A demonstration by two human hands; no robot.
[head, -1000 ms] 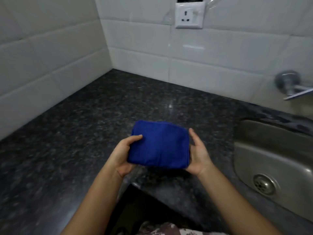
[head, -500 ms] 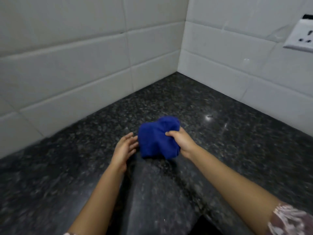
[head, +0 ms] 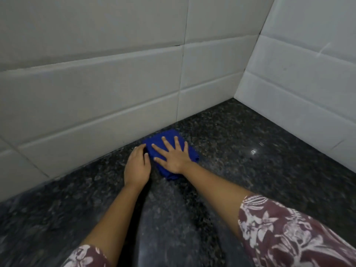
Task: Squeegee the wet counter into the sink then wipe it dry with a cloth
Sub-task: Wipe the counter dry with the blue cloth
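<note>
A folded blue cloth (head: 154, 140) lies flat on the dark speckled granite counter (head: 250, 170), close to the foot of the left tiled wall. My right hand (head: 172, 155) presses down on it with the palm flat and the fingers spread. My left hand (head: 136, 166) rests on the counter just left of the cloth, its fingertips touching the cloth's near-left edge. Most of the cloth is hidden under my right hand. No squeegee and no sink are in view.
White tiled walls (head: 96, 97) meet in a corner at the upper right, with the back wall (head: 298, 83) running right. The counter stretches right and toward me. My floral sleeves (head: 289, 237) fill the lower right.
The cloth went from held in the air by both hands to pressed flat on the counter near the left wall. My view swung left, so sink and socket left the frame.
</note>
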